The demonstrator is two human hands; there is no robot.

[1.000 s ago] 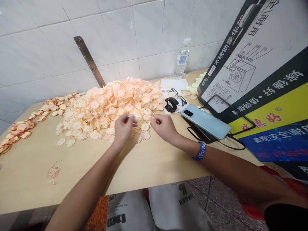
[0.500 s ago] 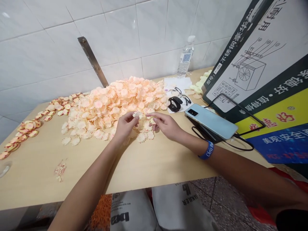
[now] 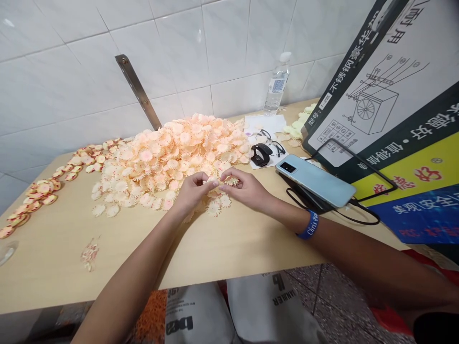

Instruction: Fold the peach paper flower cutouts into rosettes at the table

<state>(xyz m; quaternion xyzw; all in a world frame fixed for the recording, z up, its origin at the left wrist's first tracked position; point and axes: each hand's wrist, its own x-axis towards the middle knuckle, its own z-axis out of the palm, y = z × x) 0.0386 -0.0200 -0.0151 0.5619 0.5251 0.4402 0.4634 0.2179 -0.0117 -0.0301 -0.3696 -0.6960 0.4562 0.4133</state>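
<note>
My left hand [image 3: 195, 192] is closed in a pinch, with thumb and forefinger together. Only a sliver of the pale artificial flower it grips shows past the fingertips. Close beside it, my right hand [image 3: 247, 190] has its thumb and fingers closed too, almost meeting the left fingertips. A cream flower head [image 3: 233, 181] with a toothed edge shows among the right fingers. Both hands are at the front edge of a large heap of peach and cream flower heads [image 3: 179, 148]. Several loose flower heads [image 3: 214, 207] lie on the table just below the hands.
Stacked flower pieces with red edges [image 3: 45, 187] run along the table's [image 3: 143, 258] left side. Small scraps [image 3: 89, 254] lie front left. To the right are a light-blue phone [image 3: 317, 181], a black watch [image 3: 261, 155], glasses [image 3: 276, 145], a water bottle [image 3: 277, 86] and a large printed box [image 3: 380, 105].
My hands have drawn closer and their fingertips now nearly meet. The left hand turned slightly, and the white flower in its pinch is now mostly hidden.
</note>
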